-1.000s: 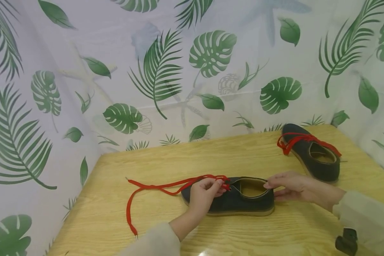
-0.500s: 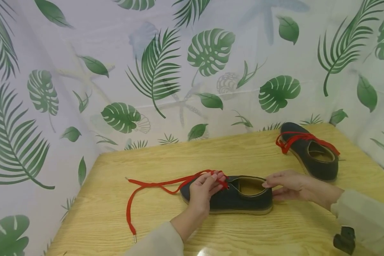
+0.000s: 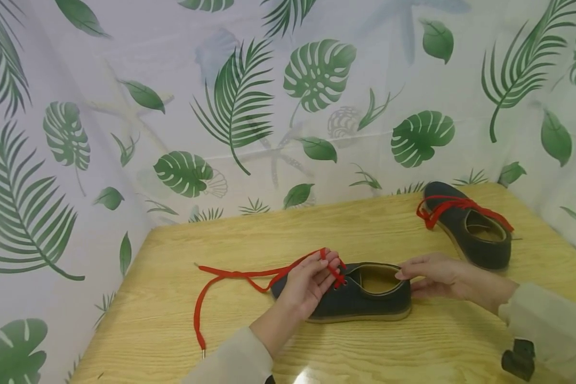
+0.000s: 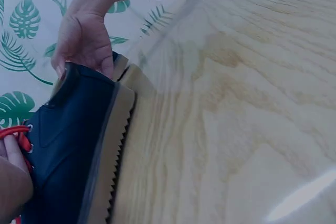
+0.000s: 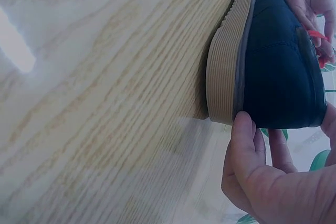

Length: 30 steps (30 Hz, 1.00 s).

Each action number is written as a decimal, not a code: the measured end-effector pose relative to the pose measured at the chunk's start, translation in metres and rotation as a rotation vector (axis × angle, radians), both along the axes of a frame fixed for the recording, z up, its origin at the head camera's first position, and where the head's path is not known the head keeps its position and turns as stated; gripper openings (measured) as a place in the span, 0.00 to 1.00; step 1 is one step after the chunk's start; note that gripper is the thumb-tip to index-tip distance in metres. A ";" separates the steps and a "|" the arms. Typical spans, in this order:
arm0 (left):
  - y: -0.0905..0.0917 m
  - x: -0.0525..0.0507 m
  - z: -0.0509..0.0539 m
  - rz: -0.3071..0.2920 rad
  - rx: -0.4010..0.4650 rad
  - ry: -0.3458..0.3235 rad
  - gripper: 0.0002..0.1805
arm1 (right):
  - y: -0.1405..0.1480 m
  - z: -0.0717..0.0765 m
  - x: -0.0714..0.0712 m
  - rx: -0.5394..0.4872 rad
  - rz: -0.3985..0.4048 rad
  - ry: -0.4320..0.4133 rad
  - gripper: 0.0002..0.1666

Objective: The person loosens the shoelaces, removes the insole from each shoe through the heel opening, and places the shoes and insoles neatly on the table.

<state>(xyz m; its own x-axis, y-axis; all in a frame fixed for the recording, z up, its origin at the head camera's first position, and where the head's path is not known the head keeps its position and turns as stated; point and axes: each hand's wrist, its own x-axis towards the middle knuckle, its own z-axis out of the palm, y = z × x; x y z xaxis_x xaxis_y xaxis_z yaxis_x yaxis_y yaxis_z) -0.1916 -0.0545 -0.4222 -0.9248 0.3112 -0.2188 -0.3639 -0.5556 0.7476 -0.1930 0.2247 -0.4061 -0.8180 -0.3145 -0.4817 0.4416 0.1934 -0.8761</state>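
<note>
A dark navy shoe with a tan sole lies on the wooden table, toe to the left. My right hand grips its heel, thumb at the collar's rim and fingers behind the back; the right wrist view shows this hand close up. Over the lace holes my left hand is turned palm up, its fingers hooked in the red shoelace and lifting a loop of it. In the left wrist view, the fingertips touch the lace beside the eyelets. The lace's loose ends trail left on the table.
A second navy shoe with red laces stands at the back right of the wooden table. Behind the table hangs a white cloth printed with green leaves. A dark device sits at the right wrist.
My left hand has turned from pinching the lace near the eyelets to palm up, and the loop of lace has risen. The right hand keeps its grip on the heel.
</note>
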 end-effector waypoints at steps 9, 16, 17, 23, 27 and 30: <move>0.001 -0.009 0.010 -0.186 -0.150 -0.174 0.12 | -0.001 -0.001 0.000 0.039 -0.006 0.005 0.30; 0.003 -0.013 0.008 -0.189 -0.201 -0.150 0.19 | -0.002 -0.002 -0.001 0.036 0.003 0.019 0.27; 0.002 -0.013 0.007 -0.170 -0.182 -0.138 0.20 | -0.002 -0.002 -0.001 0.038 0.006 0.020 0.27; -0.003 -0.009 0.001 -0.064 0.002 -0.096 0.22 | -0.001 -0.002 -0.002 0.058 0.028 0.027 0.34; -0.004 -0.006 0.003 -0.025 0.120 -0.130 0.14 | -0.001 -0.002 -0.003 0.058 0.033 0.026 0.34; -0.006 -0.006 0.007 0.030 0.227 -0.170 0.10 | 0.000 -0.002 -0.003 0.046 0.035 0.025 0.35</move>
<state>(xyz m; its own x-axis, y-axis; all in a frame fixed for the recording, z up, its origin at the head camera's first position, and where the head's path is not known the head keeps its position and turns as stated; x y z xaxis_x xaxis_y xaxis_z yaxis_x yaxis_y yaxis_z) -0.1980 -0.0600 -0.4149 -0.8902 0.3432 -0.2996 -0.4545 -0.7139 0.5327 -0.1963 0.2250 -0.4079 -0.8187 -0.3213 -0.4760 0.4120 0.2487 -0.8766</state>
